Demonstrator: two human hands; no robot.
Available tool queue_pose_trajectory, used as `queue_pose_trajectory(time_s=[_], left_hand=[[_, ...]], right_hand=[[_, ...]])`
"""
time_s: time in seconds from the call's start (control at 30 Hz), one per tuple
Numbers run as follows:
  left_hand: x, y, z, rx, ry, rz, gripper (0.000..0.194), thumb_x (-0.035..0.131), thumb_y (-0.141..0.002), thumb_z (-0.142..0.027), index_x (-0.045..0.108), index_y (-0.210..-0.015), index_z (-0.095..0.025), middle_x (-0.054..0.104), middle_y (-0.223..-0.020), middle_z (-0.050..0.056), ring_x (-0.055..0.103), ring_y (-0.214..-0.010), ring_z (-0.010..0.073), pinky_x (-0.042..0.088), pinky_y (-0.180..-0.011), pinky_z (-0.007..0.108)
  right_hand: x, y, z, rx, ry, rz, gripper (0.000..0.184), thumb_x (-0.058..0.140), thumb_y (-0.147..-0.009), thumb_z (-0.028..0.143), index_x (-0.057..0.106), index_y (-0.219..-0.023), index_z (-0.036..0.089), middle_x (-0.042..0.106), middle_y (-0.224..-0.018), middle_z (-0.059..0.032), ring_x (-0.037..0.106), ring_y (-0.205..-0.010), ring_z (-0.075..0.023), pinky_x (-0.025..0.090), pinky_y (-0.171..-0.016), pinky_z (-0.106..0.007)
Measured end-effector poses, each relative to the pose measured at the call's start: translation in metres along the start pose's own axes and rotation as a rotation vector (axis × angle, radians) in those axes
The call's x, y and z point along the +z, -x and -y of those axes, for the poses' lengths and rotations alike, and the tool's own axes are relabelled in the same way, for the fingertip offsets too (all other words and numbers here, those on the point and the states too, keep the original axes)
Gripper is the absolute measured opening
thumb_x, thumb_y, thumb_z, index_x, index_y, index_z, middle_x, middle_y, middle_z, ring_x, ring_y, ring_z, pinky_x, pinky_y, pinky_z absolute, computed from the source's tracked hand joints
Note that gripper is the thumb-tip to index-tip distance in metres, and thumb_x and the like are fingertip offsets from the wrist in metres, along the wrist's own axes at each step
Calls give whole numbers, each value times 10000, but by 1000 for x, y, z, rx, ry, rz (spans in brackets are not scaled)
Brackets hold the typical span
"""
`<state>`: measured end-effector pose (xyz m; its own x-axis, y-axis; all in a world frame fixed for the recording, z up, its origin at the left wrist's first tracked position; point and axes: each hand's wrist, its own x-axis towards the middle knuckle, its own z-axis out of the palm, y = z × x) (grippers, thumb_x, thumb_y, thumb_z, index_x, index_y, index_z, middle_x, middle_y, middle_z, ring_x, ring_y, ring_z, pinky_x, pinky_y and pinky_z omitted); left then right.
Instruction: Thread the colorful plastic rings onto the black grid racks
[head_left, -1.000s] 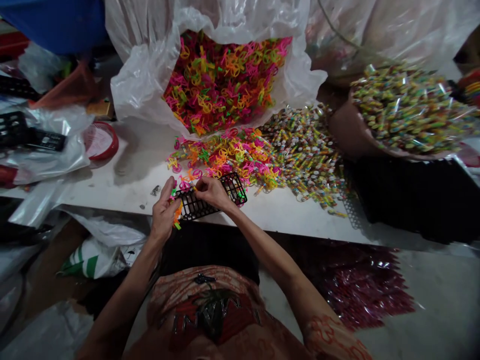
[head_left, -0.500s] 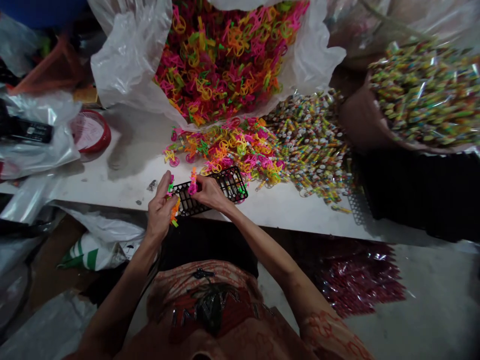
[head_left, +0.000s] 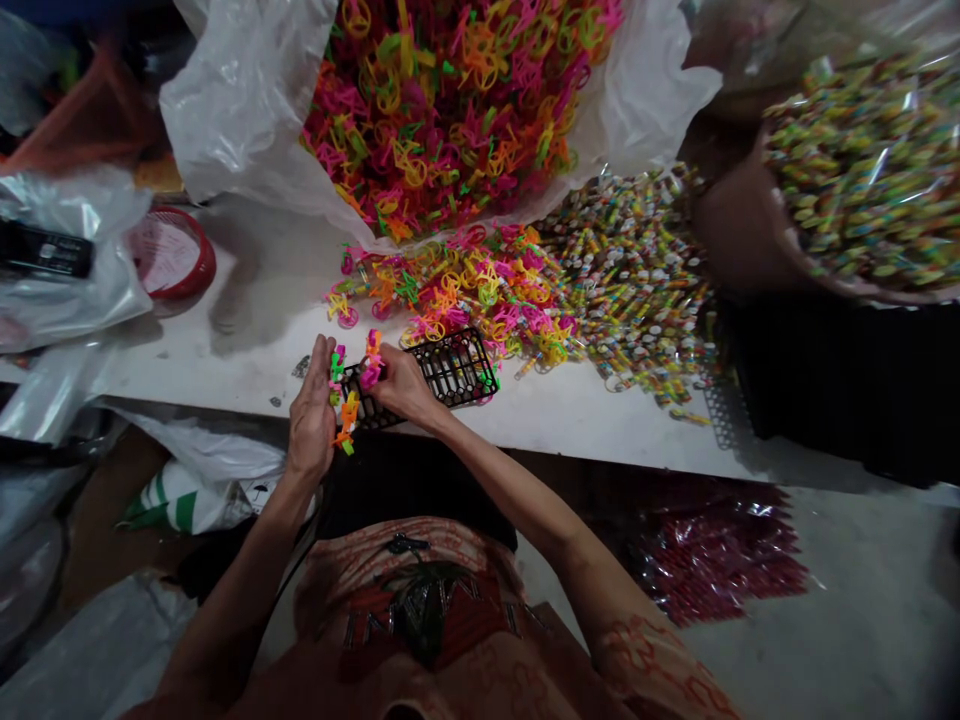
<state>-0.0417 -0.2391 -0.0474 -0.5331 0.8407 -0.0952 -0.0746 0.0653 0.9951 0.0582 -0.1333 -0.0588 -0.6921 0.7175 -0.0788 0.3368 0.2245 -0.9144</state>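
Observation:
A black plastic grid rack (head_left: 457, 368) lies slightly slanted near the table's front edge, partly covered by my right hand. At its left end stand small bright plastic pieces (head_left: 348, 412) in orange, yellow, green and pink. My left hand (head_left: 311, 415) is upright beside them, fingers stretched out and palm against or close to their outer side. Above the rack's left half, my right hand (head_left: 405, 385) pinches a pink-and-orange plastic piece (head_left: 371, 360). Its fingertips are partly hidden. Just behind the rack is a loose heap of similar coloured plastic pieces (head_left: 457, 285).
A big white plastic bag (head_left: 240, 120) full of coloured pieces stands at the back. Right of the heap lie many small patterned tubes (head_left: 637, 280), with more in a bucket (head_left: 739, 230). A black stack (head_left: 825, 390) sits at right, a red round basket (head_left: 199, 270) at left.
My right hand has moved left along the rack with the pink-and-orange piece. My left hand's thumb and fingers have straightened away from the pieces at the rack's end.

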Motion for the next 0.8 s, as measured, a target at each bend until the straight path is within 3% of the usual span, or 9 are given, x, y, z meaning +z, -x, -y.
queue_pose_trajectory(time_s=[0.23, 0.4, 0.6, 0.8], left_hand=[[-2, -1, -1, -38, -49, -4, 588, 563, -889, -534, 502, -1420, -290, 377, -1570, 14, 274, -1481, 213, 212, -1231, 343], [-1, -4, 0, -8, -89, -16, 588, 538, -895, -562, 521, -1409, -275, 430, -1540, 22, 323, -1462, 208, 219, -1226, 335], [2, -4, 1, 31, -163, -36, 553, 533, -909, -542, 542, -1392, -272, 489, -1499, 25, 416, -1411, 196, 194, -1228, 312], [2, -4, 3, 9, -115, -25, 553, 542, -905, -543, 546, -1388, -273, 471, -1513, 30, 398, -1423, 208, 198, -1232, 338]], right_hand=[[12, -5, 0, 13, 184, 85, 44, 536, -809, 159, 566, -778, 171, 542, -781, 2, 505, -735, -136, 338, -669, -232], [5, -7, -2, -131, 264, 165, 99, 520, -818, 118, 603, -812, 173, 576, -829, -23, 529, -770, -147, 353, -697, -233], [6, -7, -8, -116, 263, 128, 107, 531, -817, 117, 602, -756, 169, 570, -775, -12, 502, -716, -139, 343, -675, -234], [2, -6, -3, -89, 280, 133, 154, 508, -791, 67, 626, -773, 164, 582, -864, -40, 544, -818, -157, 368, -718, -238]])
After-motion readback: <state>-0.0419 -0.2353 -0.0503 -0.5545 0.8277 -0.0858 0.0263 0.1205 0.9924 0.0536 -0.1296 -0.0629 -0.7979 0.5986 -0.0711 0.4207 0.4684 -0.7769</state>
